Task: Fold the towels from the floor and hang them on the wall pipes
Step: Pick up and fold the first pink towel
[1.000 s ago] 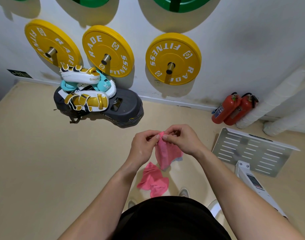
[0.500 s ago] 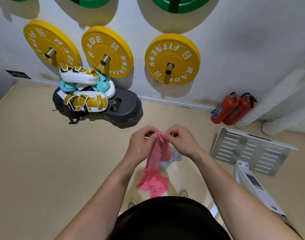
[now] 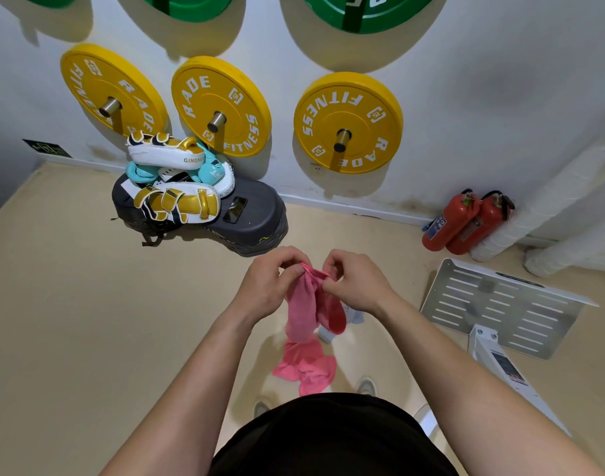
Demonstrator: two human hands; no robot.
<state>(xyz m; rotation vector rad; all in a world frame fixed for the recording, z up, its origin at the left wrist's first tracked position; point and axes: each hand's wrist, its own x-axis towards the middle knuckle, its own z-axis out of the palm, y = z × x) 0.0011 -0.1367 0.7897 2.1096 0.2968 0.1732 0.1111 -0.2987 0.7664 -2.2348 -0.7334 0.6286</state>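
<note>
Pink towel, bunched, hanging limp

Pink towel now a longer, looser drape (a tight bunch before).

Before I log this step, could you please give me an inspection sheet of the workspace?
Surface: smooth beige floor.
Job's things: pink cloth towel hangs pinched at its top edge; crumpled pink towel lies on the floor below; pale bluish cloth lies partly hidden behind; white wrapped wall pipes at right, no towel visible on them.
Clutter: gold-and-white boxing pads stacked on a dark grey pad; slotted grey metal plate; two red fire extinguishers.
Grippers: left hand and right hand pinch the towel.
Cables: nothing seen.
Surroundings: white wall, round yellow weight plates on pegs, green plates above.
</note>
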